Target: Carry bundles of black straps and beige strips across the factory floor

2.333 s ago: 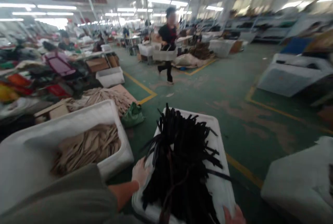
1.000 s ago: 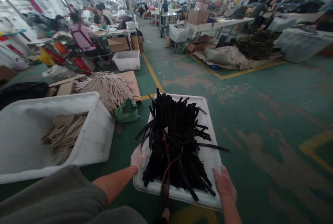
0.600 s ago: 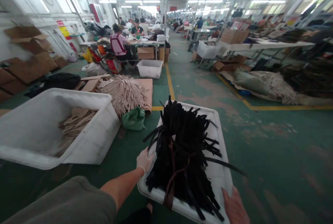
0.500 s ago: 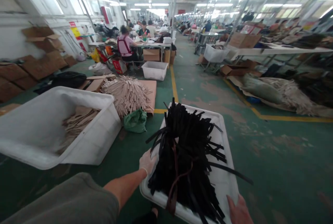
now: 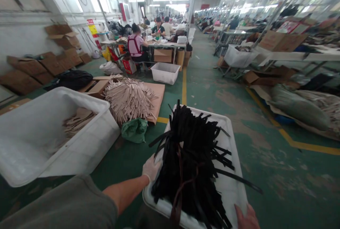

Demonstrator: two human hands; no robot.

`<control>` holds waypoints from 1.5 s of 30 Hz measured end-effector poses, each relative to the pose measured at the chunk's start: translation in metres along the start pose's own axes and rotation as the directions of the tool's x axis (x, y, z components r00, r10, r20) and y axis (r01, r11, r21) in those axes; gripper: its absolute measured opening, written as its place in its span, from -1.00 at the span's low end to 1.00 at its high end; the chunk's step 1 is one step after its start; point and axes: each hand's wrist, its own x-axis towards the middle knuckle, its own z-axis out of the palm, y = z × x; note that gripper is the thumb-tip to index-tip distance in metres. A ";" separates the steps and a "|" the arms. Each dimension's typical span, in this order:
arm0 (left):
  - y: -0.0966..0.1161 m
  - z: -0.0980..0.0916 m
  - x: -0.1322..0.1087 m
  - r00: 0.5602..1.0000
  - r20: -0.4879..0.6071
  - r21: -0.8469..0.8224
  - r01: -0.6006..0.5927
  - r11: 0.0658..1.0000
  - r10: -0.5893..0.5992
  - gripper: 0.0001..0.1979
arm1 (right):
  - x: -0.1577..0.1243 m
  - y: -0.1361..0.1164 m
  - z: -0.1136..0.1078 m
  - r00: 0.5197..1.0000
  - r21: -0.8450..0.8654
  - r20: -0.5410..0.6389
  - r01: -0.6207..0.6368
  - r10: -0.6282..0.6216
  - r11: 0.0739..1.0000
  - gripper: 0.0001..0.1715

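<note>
I carry a white plastic tub point(image 5: 227, 128) in front of me, heaped with a bundle of black straps point(image 5: 191, 158) tied by a brown band. My left hand point(image 5: 150, 168), in a pale glove, grips the tub's left rim. My right hand point(image 5: 247, 218) holds the near right corner of the tub; only its upper part shows at the bottom edge. Some straps stick out over the tub's right side.
A big white tub point(image 5: 47, 137) with tan strips stands at left, beside a pile of tan strips point(image 5: 130, 98) on cardboard and a green bag point(image 5: 135, 129). A yellow-lined green aisle point(image 5: 207, 80) runs ahead. People sit at a table point(image 5: 148, 44); sacks point(image 5: 297, 106) lie right.
My view has swung left while I carry the tub. The aisle now runs straight ahead, and the walking person has gone from view. Both hands keep their hold.
</note>
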 end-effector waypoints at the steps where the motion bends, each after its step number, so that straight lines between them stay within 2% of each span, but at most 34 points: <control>1: 0.008 0.004 0.008 1.000 -0.004 0.003 0.008 1.000 -0.008 -0.43 | 0.019 -0.003 -0.002 0.999 -0.002 -0.001 -0.037 0.037 0.999 -0.32; 5: 0.045 0.019 0.041 0.997 -0.048 0.065 0.063 0.996 -0.059 -0.40 | 0.088 -0.024 -0.014 0.991 -0.058 0.042 -0.128 0.130 0.990 -0.20; 8: 0.073 0.030 0.063 0.993 -0.062 0.084 0.105 0.991 -0.100 -0.40 | 0.131 -0.044 -0.030 0.989 -0.112 0.074 -0.118 0.127 0.987 -0.15; 12: 0.108 0.041 0.093 0.984 -0.060 0.079 0.174 0.982 -0.170 -0.37 | 0.182 -0.073 -0.049 0.992 -0.168 0.090 -0.076 0.092 0.983 -0.23; 18: 0.158 0.042 0.155 0.971 -0.053 0.134 0.240 0.961 -0.235 -0.38 | 0.262 -0.118 -0.060 0.996 -0.215 0.074 -0.028 0.045 0.976 -0.25; 24: 0.188 0.032 0.235 0.971 -0.051 0.131 0.240 0.962 -0.235 -0.33 | 0.331 -0.170 -0.058 0.993 -0.218 0.087 -0.054 0.074 0.975 -0.27; 32: 0.220 0.016 0.343 0.973 -0.040 0.132 0.232 0.964 -0.229 -0.33 | 0.406 -0.231 -0.048 0.992 -0.232 0.100 -0.056 0.082 0.971 -0.28; 40: 0.267 0.023 0.434 0.983 -0.076 0.084 0.171 0.982 -0.165 -0.46 | 0.508 -0.272 -0.050 0.988 -0.227 0.117 -0.070 0.099 0.971 -0.19; 45: 0.299 0.032 0.479 0.984 -0.075 0.008 0.165 0.986 -0.164 -0.42 | 0.575 -0.295 -0.059 0.988 -0.233 0.136 -0.045 0.079 0.971 -0.17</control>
